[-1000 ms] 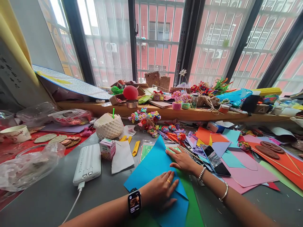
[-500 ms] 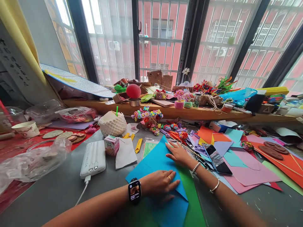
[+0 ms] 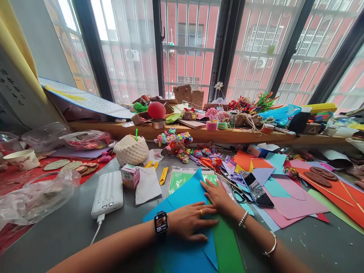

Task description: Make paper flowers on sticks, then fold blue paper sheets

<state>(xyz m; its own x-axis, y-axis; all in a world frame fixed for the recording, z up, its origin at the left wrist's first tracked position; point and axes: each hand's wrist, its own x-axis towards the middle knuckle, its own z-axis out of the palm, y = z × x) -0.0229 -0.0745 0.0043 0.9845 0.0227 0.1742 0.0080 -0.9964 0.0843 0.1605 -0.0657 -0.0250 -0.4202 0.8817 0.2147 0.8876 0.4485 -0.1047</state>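
A blue paper sheet (image 3: 186,193) lies folded on the grey table, overlapping a green sheet (image 3: 226,246). My left hand (image 3: 189,222), with a smartwatch on the wrist and a ring on one finger, presses flat on the blue paper near its folded edge. My right hand (image 3: 217,195), with bracelets on the wrist, lies flat on the upper right part of the same blue paper, fingers spread toward its pointed tip. Neither hand grips anything.
A black phone (image 3: 256,188) and scissors (image 3: 238,194) lie right of my hands among pink, orange and blue sheets. A white power bank (image 3: 108,194), a small carton (image 3: 130,176) and white paper sit left. The windowsill holds craft flowers (image 3: 212,115).
My left hand has slid a little right along the blue paper's fold. The blue sheet's tip now sits slightly lower and nearer, and my right hand has drawn closer to my left.
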